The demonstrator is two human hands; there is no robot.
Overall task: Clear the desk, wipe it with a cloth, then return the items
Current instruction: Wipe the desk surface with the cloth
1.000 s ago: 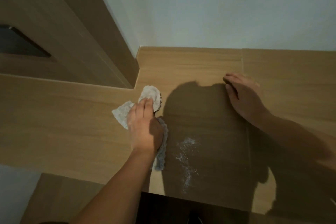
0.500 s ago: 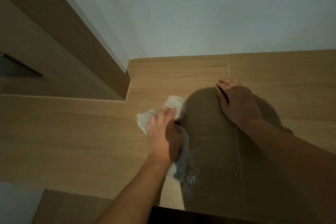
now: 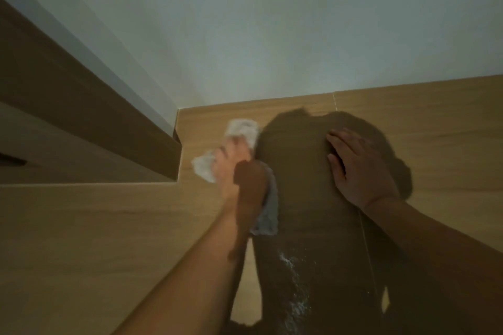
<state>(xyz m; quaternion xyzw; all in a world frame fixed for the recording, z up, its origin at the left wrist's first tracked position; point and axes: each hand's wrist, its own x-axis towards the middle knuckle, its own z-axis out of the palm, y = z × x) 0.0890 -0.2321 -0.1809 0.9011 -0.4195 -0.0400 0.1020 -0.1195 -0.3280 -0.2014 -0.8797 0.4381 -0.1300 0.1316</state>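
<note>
Head view: left hand [image 3: 239, 171] presses the cloth [image 3: 268, 212] flat on the wooden surface [image 3: 109, 239], fingers laid over it, near the back corner. Cloth's long axis runs toward the person. White residue [image 3: 295, 285] lies nearer, just right of the cloth. Right hand [image 3: 359, 168] rests flat, empty. No containers seen.

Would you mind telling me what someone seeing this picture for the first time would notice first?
Most striking is the left hand pressing a pale cloth onto the wooden desk near the back corner by the wall. To its right, the right hand rests flat on the desk inside a large dark shadow. Nearer the front edge, a whitish streak of residue lies on the surface.
</note>
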